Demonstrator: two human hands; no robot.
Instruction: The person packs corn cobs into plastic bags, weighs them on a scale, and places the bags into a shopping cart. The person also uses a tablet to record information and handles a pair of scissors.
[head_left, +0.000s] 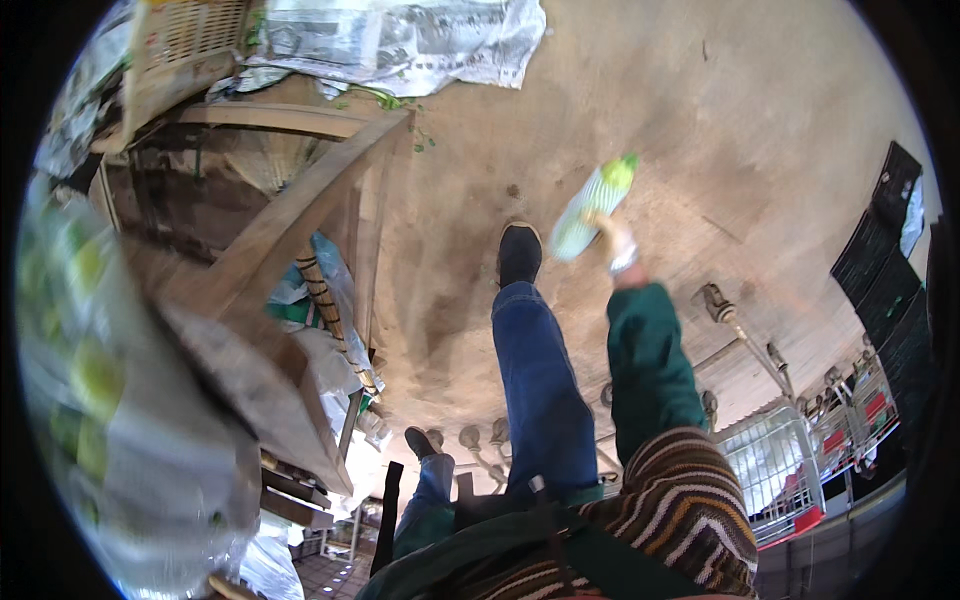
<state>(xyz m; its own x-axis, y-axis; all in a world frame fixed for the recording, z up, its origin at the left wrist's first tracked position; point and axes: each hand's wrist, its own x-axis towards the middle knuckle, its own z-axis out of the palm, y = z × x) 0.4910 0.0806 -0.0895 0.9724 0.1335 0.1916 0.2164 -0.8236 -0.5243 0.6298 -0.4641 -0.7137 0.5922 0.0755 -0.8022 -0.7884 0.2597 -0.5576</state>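
Observation:
My right hand (611, 236), at the end of a dark green sleeve, grips a pale, elongated object with a yellow-green leafy end (592, 206), which looks like a leafy vegetable in ribbed or net wrapping; blur hides its exact kind. It hangs over the brown floor beyond my right side. At the bottom left edge, a small part of what looks like my left hand (229, 589) shows beside a clear plastic bag with blurred green and yellow produce (97, 375). Whether that hand holds the bag cannot be told.
A wooden table frame (300, 195) stands at left, with a plastic crate (180, 82) and newspaper sheets (405, 45) beyond it. Wire shopping carts (772, 465) with wheels stand at lower right. Black crates or mats (881, 255) line the right edge.

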